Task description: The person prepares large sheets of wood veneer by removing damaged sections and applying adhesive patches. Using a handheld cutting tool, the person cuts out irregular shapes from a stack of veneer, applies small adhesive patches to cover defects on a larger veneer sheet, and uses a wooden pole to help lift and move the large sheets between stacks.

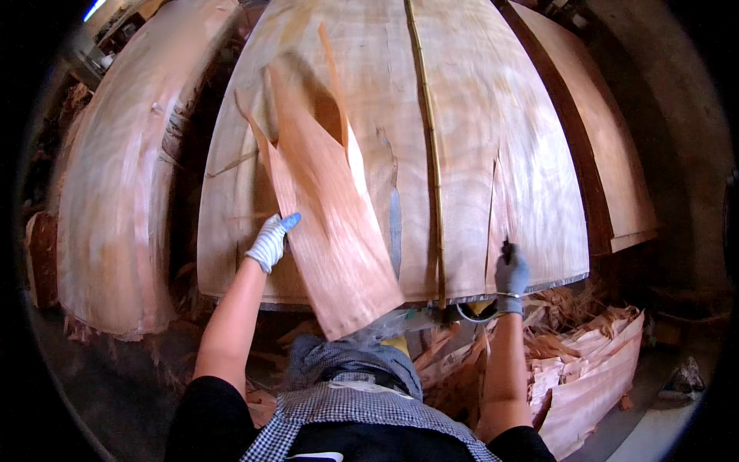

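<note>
left of the hands lies another veneer stack (115, 177), with a third stack (608, 154) to their right. broken veneer scraps (585, 369) heap below the right hand.

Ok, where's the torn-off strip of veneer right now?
In the head view, the loose veneer strip is left of centre, held by the gloved left hand, slanting across the big veneer stack, its lower end overhanging the near edge.

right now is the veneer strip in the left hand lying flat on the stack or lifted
Lifted. The left hand grips the torn veneer strip by its edge; it stands tilted off the veneer stack, its lower end hanging past the stack's front edge.
</note>
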Demonstrator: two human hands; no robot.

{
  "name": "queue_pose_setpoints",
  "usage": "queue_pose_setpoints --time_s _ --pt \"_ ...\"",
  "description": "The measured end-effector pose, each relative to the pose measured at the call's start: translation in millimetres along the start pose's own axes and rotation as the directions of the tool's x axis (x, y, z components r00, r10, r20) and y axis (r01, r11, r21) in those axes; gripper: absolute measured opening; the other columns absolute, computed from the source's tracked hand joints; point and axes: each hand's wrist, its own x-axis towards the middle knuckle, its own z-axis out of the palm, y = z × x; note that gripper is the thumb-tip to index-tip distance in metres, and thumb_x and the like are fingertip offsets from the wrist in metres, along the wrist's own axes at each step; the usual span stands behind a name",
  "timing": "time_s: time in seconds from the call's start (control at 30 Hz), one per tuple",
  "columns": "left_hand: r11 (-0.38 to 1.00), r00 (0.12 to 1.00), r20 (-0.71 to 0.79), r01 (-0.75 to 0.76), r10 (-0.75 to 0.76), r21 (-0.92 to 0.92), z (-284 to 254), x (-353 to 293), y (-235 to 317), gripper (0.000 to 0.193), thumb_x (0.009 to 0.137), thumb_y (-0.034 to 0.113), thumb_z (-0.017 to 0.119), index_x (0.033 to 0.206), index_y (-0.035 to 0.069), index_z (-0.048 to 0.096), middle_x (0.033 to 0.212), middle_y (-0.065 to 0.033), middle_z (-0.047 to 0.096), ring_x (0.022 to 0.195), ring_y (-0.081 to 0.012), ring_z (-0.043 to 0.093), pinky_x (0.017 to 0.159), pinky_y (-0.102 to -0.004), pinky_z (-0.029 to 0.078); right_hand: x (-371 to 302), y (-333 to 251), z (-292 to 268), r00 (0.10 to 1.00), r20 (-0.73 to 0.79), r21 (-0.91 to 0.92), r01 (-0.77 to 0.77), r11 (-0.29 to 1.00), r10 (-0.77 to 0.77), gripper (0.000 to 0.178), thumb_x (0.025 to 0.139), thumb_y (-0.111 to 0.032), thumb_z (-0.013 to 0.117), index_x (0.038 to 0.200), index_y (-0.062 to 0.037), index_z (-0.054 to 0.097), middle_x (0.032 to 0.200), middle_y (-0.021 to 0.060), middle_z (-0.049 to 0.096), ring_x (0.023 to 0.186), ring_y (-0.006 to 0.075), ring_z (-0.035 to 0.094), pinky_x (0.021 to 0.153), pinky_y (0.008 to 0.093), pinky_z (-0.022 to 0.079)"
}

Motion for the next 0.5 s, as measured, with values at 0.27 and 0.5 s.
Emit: queue_pose_setpoints --time_s 0.27,0.5 --pt "0.952 0.975 -0.003 -0.218 0.224 0.217 7 -1 7 0.05 0.074 0.018 0.065 0.116 0.0 0.045 0.108 -0.006 0.055 0.094 -0.0166 0.052 0.085 -0.0299 0.04 -54 -84 45 0.966 0.248 -0.165 -0.039 0.986 0.08 0.046 0.07 -0.013 0.061 0.113 -0.0108 0.045 0.079 0.0165 0.057 0.075 0.0352 0.056 0.063 0.0431 0.045" --pt "0.99 0.985 -0.094 -0.139 0.141 0.035 -8 -8 0 0.052 0.074 0.011 0.063 0.121 0.001 0.041 0.11 -0.0063 0.052 0.095 -0.0184 0.051 0.086 -0.0311 0.04 3 -13 0 0.982 0.114 -0.318 -0.107 0.942 0.15 0.017 0.075 -0.019 0.057 0.086 -0.0066 0.052 0.079 0.0183 0.057 0.074 0.0374 0.055 0.062 0.0451 0.044"
